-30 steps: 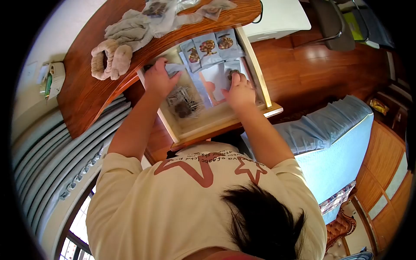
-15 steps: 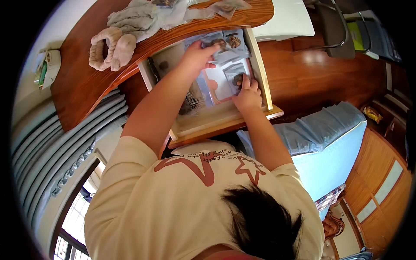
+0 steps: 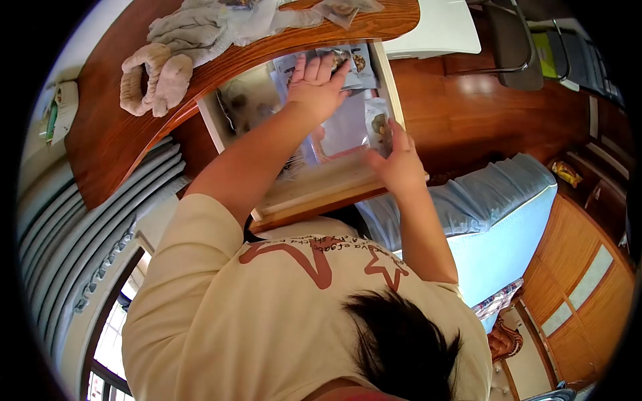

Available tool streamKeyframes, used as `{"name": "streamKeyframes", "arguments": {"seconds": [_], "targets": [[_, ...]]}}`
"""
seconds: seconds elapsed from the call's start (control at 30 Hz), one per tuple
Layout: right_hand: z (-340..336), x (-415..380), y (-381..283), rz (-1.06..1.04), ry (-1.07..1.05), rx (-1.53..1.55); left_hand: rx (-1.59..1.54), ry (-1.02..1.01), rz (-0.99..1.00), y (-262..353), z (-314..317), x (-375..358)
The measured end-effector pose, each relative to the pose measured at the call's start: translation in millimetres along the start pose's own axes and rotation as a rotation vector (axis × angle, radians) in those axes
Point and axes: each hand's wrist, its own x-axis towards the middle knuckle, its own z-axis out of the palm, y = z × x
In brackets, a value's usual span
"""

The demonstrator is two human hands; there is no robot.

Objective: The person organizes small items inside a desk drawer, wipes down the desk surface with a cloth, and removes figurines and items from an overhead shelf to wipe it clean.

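Observation:
Below the table edge, a pulled-out wooden drawer [image 3: 314,184] holds clear packets with brown, lumpy contents. My left hand [image 3: 314,87] lies with fingers spread over a packet [image 3: 339,59] near the drawer's far side. Another packet of the same sort [image 3: 361,62] is just right of it. My right hand [image 3: 401,164] is at the drawer's right wall, thumb apart from the fingers, fingertips beside a small clear packet [image 3: 379,127]. Between the hands lies a flat white sheet with a pinkish edge [image 3: 344,127]. Dark items in clear wrapping [image 3: 239,103] fill the drawer's left part.
On the wooden table [image 3: 100,134] lie a fluffy beige headband [image 3: 137,83], a grey cloth [image 3: 190,30] and more clear packets [image 3: 344,10]. A blue-covered chair back [image 3: 461,207] stands close on the right, near the drawer's corner. Farther off is a dark chair [image 3: 515,53].
My left hand has flattened and spread over the packets. My right hand has shifted right and toward me, and the small packet now lies against the drawer's right wall.

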Motion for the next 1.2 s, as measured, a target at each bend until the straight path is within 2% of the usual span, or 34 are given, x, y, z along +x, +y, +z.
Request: {"name": "streamKeyframes", "arguments": {"seconds": [0.07,0.23,0.3,0.37,0.43,0.5,0.57,0.63,0.77,0.93,1.03,1.17,1.2], "targets": [[-7,5,-3,-0.063,0.041,0.000,0.045,0.042,0.103,-4,19,3],[-4,29,-16,-0.199,0.136,0.017,-0.030,-0.069,0.094,-7,13,10],[3,42,-25,-0.257,0.174,-0.121,-0.047,-0.092,0.077,-11,9,10],[9,53,-41,-0.246,0.195,-0.224,-0.134,-0.017,0.105,-19,5,5],[15,68,-52,-0.225,0.216,-0.324,-0.151,0.018,0.066,-27,-4,-9],[22,86,-57,-0.242,0.276,-0.383,-0.176,0.072,-0.100,-34,-2,-31],[38,107,-52,-0.279,0.290,-0.396,-0.166,0.046,-0.123,-41,-6,-49],[54,120,-45,-0.571,0.413,-0.463,-0.182,0.023,-0.137,-46,-9,-63],[82,136,-32,-0.538,0.272,-0.521,-0.185,0.018,-0.164,-47,-28,-88],[79,150,-24,-0.555,0.117,-0.545,-0.225,-0.106,-0.155,-57,-60,-130],[82,152,-14,-0.588,0.128,-0.585,-0.167,-0.115,-0.245,-67,-70,-161],[77,146,-25,-0.624,0.203,-0.570,-0.051,-0.121,-0.266,-83,-52,-205],[70,139,-32,-0.686,0.256,-0.514,-0.058,-0.136,-0.250,-86,-44,-213]]}}
